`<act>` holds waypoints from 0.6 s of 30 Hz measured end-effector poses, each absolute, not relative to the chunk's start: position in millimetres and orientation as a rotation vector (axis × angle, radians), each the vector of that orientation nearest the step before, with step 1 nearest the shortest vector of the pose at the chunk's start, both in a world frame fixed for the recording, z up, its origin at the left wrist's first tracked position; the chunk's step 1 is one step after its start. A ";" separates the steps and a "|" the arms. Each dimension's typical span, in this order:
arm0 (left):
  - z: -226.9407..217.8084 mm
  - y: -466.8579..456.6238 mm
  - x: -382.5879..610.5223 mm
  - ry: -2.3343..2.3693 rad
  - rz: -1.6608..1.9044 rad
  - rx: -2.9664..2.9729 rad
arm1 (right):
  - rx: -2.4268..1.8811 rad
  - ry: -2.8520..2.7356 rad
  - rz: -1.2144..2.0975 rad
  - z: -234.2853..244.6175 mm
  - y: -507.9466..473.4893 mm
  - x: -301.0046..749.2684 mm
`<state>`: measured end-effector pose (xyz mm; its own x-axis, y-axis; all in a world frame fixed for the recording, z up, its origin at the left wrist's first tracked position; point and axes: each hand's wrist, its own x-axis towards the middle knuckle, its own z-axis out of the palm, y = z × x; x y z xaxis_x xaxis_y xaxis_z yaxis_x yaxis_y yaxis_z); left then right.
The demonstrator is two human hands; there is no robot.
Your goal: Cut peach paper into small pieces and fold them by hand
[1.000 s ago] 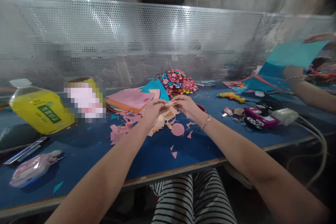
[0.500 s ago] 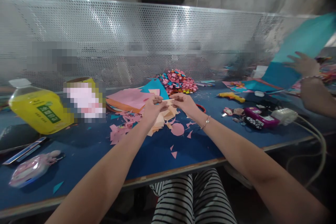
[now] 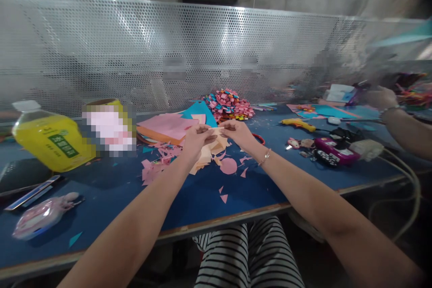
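Below the left hand [image 3: 197, 138] and right hand [image 3: 235, 132], closest to the wearer, are striped trousers [image 3: 222, 258] and then the bare front of the blue desk [image 3: 199, 200]. Small pink triangles [image 3: 224, 198] lie on this near side of the grip, with a pink round piece [image 3: 228, 166] beyond them, nearer the right hand. Pink scraps [image 3: 151, 171] spread left of the grip, and cream paper pieces [image 3: 203, 158] lie just under it.

The pale paper strip [image 3: 218, 131] sits directly between the two hands, its long axis appearing to run left to right, from one set of fingertips to the other. Each grip is closed on its own end, so neither hand is clearly nearer; whether the strip is folded is too small to tell.

A red curved handle [image 3: 259, 137] shows just right of the right hand. Past the grip, pink sheets [image 3: 165, 125] lie to the left, and a heap of coloured paper bits [image 3: 227, 103] straight ahead, before the perforated panel [image 3: 189, 31].
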<state>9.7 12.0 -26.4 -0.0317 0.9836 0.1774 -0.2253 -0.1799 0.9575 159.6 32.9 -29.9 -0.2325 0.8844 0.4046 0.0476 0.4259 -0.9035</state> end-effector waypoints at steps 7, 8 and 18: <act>-25.8 9.8 10.9 0.947 1.440 1.180 | -0.841 -1.638 0.960 -29.5 33.3 160.2; -25.8 9.6 10.9 0.947 1.441 1.188 | -0.845 -1.653 0.937 -29.7 33.5 160.5; -24.4 7.3 12.4 0.956 1.390 1.202 | -0.829 -1.638 0.956 -30.1 33.1 160.2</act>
